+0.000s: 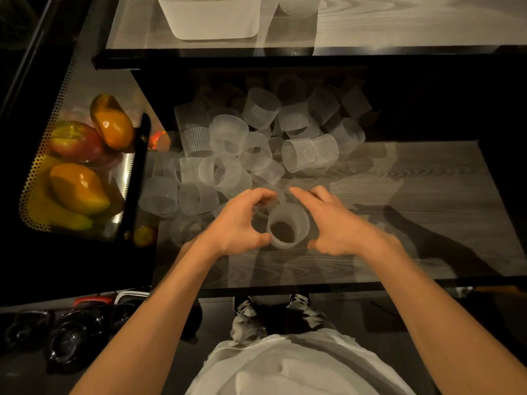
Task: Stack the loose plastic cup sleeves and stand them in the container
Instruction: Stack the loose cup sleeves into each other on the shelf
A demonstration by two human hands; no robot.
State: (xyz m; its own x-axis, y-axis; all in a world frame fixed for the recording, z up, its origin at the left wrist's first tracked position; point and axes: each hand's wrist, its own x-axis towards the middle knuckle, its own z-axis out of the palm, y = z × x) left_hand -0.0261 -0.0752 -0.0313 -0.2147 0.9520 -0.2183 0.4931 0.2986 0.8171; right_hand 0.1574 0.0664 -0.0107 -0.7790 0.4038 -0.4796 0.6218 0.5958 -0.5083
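Our left hand [239, 220] curls by the sleeve stack [291, 220], thumb touching its rim; grip unclear. Our right hand [339, 223] hovers beside it, fingers spread.

Grey shelf [413, 223] (wood-grained) carries sleeves [228, 138].

On the desk [399, 201], a sleeve stack [288, 226] stood between the left grip [239, 223] and right grip [339, 223], with loose sleeves [228, 143] heaped behind and leftward, a fruit tray [127, 172] farther left, and the container [211, 21] on the shelf [399, 24] behind.
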